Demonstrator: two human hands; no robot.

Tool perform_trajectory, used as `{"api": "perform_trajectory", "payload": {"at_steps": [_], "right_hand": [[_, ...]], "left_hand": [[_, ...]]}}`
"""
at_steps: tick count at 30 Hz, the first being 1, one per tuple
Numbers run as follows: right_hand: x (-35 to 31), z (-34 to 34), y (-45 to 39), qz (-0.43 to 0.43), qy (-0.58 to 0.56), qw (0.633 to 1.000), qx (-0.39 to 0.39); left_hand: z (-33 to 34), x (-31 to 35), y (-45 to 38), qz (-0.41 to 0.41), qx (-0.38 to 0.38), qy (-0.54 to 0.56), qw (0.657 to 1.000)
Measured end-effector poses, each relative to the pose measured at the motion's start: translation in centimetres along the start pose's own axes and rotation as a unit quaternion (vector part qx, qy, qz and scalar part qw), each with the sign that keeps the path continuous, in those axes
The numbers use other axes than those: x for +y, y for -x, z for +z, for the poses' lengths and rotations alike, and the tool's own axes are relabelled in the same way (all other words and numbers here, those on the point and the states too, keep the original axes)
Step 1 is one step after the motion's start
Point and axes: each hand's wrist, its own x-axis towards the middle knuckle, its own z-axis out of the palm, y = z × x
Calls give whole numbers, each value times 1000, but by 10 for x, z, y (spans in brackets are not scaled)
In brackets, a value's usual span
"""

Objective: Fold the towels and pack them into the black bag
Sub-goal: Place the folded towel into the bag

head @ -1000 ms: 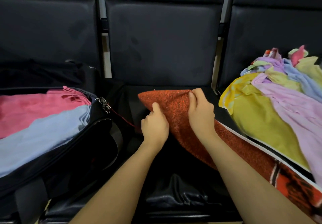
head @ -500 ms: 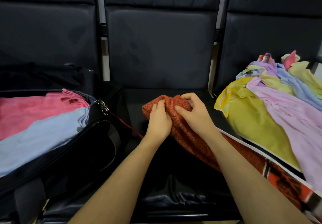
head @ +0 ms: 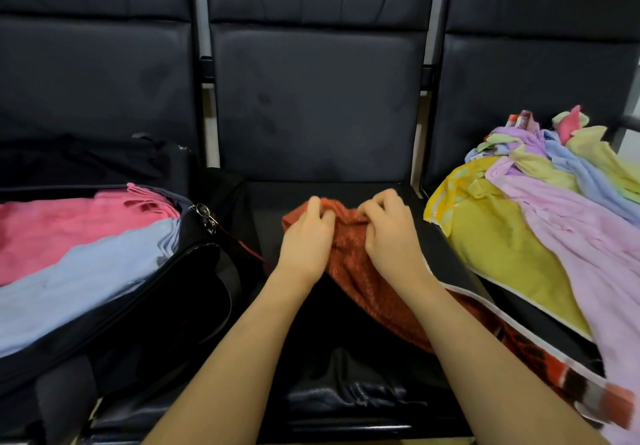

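Landmark: middle seat (head: 311,368), black padded, one of three in a row. Two bare forearms reach in from the near edge over its front cushion. Orange towel (head: 360,282) lies on this seat, running diagonally from the near right, where a striped patterned end with a white border hangs off by the seat's right front corner, up to a bunched end at the seat's centre. Left hand (head: 304,240) sits on the bunched end, fingers curled into the cloth, gripping it. Right hand (head: 391,233) is just beside it on the right, fingers also curled and pinching a fold of the same towel. The two hands are close together, nearly touching; whether the thumbs are under the fabric is hard to tell from this angle.

Left of the middle seat: black bag (head: 166,306), unzipped and open, on the neighbouring seat. Inside it a light blue towel (head: 79,282) lies nearer, a pink towel (head: 69,223) behind it, both flat. A metal zipper pull (head: 204,212) hangs at the bag's rim on the side facing the middle seat.

Right of the middle seat: loose pile of towels (head: 540,223) on the third seat, yellow, lilac-pink, blue, pale green, unfolded and overlapping.

Behind the middle seat: dark backrests (head: 311,98) with pale gaps between them.
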Motion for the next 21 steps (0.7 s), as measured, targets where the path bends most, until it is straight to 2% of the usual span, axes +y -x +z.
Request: {"api": "perform_trajectory", "payload": {"at_steps": [2, 4, 5, 6, 8, 10, 13, 15, 17, 19, 21], "right_hand": [[6, 11, 12, -3, 29, 994, -106], [8, 18, 22, 6, 49, 965, -257], [9, 19, 24, 24, 37, 951, -305], [9, 17, 23, 61, 5, 945, -321], [10, 13, 20, 148, -50, 955, -254], [14, 10, 17, 188, 35, 963, -190], [18, 9, 19, 250, 139, 908, -306], [16, 8, 20, 258, 117, 889, -359], [13, 7, 19, 239, 72, 890, -382], [9, 5, 16, 228, 10, 908, -350], [6, -1, 10, 245, -38, 935, -253]], "left_hand": [[18, -4, 7, 3, -57, 15, 998], [31, -7, 11, 1, -94, 43, 995], [36, -8, 13, 3, -103, 44, 994], [39, -9, 15, 1, -104, 43, 994], [44, -12, 17, -27, -84, 51, 995], [45, -14, 17, -92, -57, 89, 990], [46, -14, 17, -126, -55, 79, 987], [45, -13, 18, -121, -49, 45, 990], [43, -11, 17, -128, -33, 23, 991], [37, -9, 14, -143, -16, 25, 989], [30, -9, 10, -153, 7, 44, 987]]}}
